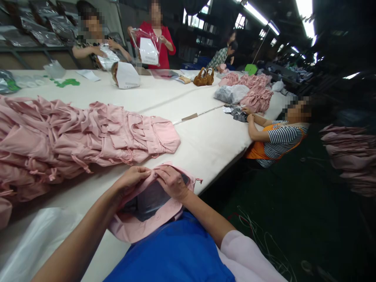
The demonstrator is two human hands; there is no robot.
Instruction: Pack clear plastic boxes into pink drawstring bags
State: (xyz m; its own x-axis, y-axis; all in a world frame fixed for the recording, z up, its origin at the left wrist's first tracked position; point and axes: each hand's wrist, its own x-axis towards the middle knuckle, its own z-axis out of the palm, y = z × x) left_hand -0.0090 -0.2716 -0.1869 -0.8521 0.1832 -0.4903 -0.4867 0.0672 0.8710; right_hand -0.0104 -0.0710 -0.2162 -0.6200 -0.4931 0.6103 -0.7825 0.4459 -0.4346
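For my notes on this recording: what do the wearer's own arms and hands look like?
The left hand and right hand wear no gloves; no watch or bracelet shows. A pale pinkish-lilac sleeve covers the right upper arm; no left sleeve is in view.

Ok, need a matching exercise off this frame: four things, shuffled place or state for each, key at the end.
Things
1. Held bag
2. Near pile
3. Red top
4. Striped shirt

Places and states
A. Worn with an orange apron
B. Mouth open, left hand and right hand at its rim
C. Worn by someone standing behind the far side of the table
D. Pink, heaped across the left of the table

Pairs: 1-B, 2-D, 3-C, 4-A
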